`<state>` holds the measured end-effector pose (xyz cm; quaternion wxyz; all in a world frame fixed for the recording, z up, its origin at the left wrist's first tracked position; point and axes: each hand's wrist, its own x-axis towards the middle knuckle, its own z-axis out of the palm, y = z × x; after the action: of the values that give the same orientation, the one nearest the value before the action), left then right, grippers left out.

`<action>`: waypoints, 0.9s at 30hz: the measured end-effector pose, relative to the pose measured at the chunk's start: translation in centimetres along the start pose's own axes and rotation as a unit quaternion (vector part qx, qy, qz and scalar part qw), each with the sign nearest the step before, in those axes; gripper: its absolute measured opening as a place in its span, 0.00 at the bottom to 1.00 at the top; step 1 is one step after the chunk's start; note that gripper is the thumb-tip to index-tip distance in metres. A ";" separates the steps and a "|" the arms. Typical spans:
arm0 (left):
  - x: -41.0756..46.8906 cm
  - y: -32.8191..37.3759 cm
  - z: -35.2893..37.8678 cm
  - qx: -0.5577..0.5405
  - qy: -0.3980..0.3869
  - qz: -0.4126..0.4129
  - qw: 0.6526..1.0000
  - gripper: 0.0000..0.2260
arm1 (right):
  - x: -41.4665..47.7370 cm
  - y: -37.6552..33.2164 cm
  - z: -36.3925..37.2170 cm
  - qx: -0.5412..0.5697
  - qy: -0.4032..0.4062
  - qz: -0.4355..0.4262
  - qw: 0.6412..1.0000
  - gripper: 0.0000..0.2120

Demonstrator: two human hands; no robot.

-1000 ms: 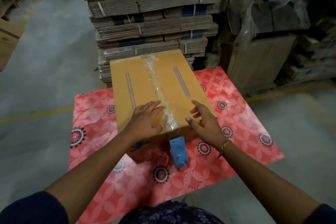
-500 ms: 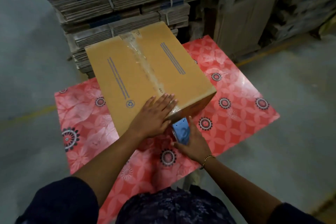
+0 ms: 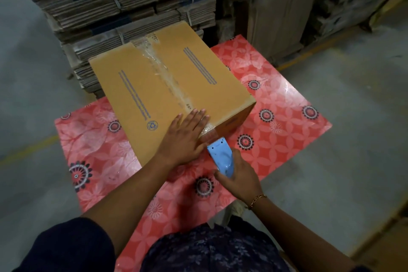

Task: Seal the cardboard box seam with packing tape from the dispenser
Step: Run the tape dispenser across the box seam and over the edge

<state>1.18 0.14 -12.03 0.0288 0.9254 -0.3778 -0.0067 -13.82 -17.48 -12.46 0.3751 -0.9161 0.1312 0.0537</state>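
A brown cardboard box [image 3: 141, 86] lies on a red flowered table cover [image 3: 278, 112]. Clear packing tape [image 3: 165, 73] runs along its top seam and folds over the near edge. My left hand [image 3: 184, 139] presses flat, fingers together, on the near end of the taped seam. My right hand [image 3: 239, 178] grips a light blue tape dispenser [image 3: 221, 157] just below the box's near edge. Its toothed blade points up at the tape end on the box's front face.
Tall stacks of strapped flat cardboard [image 3: 123, 2] stand right behind the box. Plastic-wrapped cartons [image 3: 309, 6] fill the back right. Grey concrete floor [image 3: 357, 139] with a yellow line surrounds the table.
My right hand left the box top, took hold of the blue dispenser and raised it toward the box's near edge. My left hand stayed on the seam. The camera moved over the box.
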 end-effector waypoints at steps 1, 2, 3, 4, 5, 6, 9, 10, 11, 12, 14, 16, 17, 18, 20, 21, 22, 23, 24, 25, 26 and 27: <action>0.1 0.2 0.1 0.006 0.007 -0.006 1.000 0.34 | -0.1 -0.2 -0.1 -0.013 0.005 0.002 1.000 0.25; 0.1 0.4 0.3 0.010 0.013 -0.012 1.000 0.33 | -0.1 -0.3 -0.3 -0.023 0.008 0.003 1.000 0.25; 0.2 0.5 0.4 0.012 0.018 -0.018 1.000 0.32 | -0.3 -0.4 -0.6 -0.030 0.009 0.004 1.000 0.24; 0.3 0.5 0.5 0.014 0.022 -0.022 0.999 0.31 | -0.4 -0.4 -0.8 -0.035 0.008 0.006 0.999 0.24; 0.4 0.5 0.6 0.015 0.026 -0.025 0.999 0.30 | -0.7 -0.3 -1.0 -0.040 0.007 0.008 0.999 0.24; 0.4 0.5 0.6 0.016 0.030 -0.028 0.999 0.30 | -1.1 -0.2 -1.2 -0.040 0.004 0.011 0.999 0.24; 0.4 0.6 0.6 0.011 0.034 -0.026 0.999 0.29 | -2.7 0.8 -1.4 -0.031 -0.008 0.019 0.999 0.23; 0.4 0.6 0.6 0.010 0.034 -0.028 0.999 0.29 | -3.0 0.9 -1.5 -0.034 -0.011 0.019 0.999 0.23; 0.5 0.7 0.6 0.009 0.034 -0.031 0.999 0.28 | -3.1 1.0 -1.7 -0.039 -0.015 0.020 0.999 0.24; 0.6 0.8 0.6 0.007 0.032 -0.035 0.999 0.28 | -3.0 1.0 -1.8 -0.046 -0.020 0.021 0.999 0.25; 0.5 1.0 0.6 0.007 0.032 -0.038 0.999 0.28 | -2.5 0.5 -2.3 -0.077 -0.039 0.029 0.996 0.27; 0.3 1.1 0.7 0.010 0.043 -0.036 0.998 0.28 | -2.3 0.0 -2.9 -0.108 -0.067 0.043 0.991 0.27; 0.3 1.1 0.6 0.006 0.047 -0.035 0.998 0.28 | -2.1 -0.2 -3.2 -0.124 -0.078 0.048 0.988 0.26; 0.3 1.1 0.5 0.002 0.049 -0.035 0.998 0.28 | -1.8 -0.4 -3.4 -0.142 -0.091 0.052 0.984 0.26; 0.2 1.3 0.6 0.006 0.057 -0.035 0.998 0.28 | -0.5 -1.4 -3.9 -0.185 -0.127 0.062 0.973 0.25; 0.1 1.4 0.6 0.011 0.062 -0.035 0.997 0.27 | 0.7 -2.2 -4.3 -0.209 -0.153 0.064 0.964 0.25; 0.0 1.6 0.6 0.019 0.067 -0.030 0.997 0.27 | 1.9 -3.4 -4.9 -0.228 -0.183 0.065 0.954 0.26; -0.2 1.8 0.8 0.028 0.071 -0.022 0.997 0.27 | 3.1 -4.9 -5.6 -0.242 -0.218 0.065 0.943 0.24; -0.3 1.8 0.9 0.038 0.073 -0.014 0.997 0.27 | 4.5 -6.3 -6.3 -0.248 -0.260 0.062 0.931 0.20; -0.3 1.7 0.9 0.045 0.072 -0.011 0.996 0.27 | 5.8 -7.5 -7.0 -0.247 -0.304 0.059 0.918 0.14; -0.1 1.5 0.8 0.046 0.066 -0.013 0.997 0.27 | 7.0 -8.6 -7.5 -0.241 -0.332 0.061 0.910 0.12; 0.1 1.3 0.6 0.041 0.057 -0.017 0.997 0.28 | 7.9 -9.2 -7.7 -0.240 -0.354 0.067 0.902 0.12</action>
<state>0.34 -0.84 -12.50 0.0120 0.9309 -0.3600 0.0607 -3.63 -18.20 -2.34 0.1612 -0.8882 0.0341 0.4289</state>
